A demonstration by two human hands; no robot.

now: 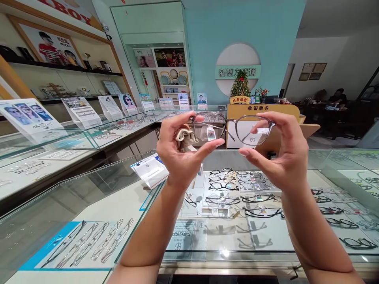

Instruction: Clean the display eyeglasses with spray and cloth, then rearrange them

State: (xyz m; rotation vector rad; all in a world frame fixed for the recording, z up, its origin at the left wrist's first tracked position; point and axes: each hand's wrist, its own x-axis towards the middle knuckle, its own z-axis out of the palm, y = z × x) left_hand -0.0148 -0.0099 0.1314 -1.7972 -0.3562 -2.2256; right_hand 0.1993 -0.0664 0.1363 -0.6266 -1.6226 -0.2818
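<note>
A pair of eyeglasses [231, 122] with a thin dark, partly clear frame is held up level above the glass counter. My left hand [182, 152] grips its left side near the hinge, with the thumb under the lens. Tucked in the same palm is a bunched beige cloth [186, 138]. At the other side, my right hand [282, 152] pinches the frame's right corner between the fingers, its thumb below the lens. Both temples fold back behind the lenses. A small tag with a logo shows through the left lens.
Below my hands a glass display case [227, 254] holds several rows of eyeglasses. More frames lie on a blue-edged mat [35, 256] at the lower left. A folded card [149, 169] stands on the glass. Farther off are a wooden cashier desk [291, 114] and a seated person [339, 96].
</note>
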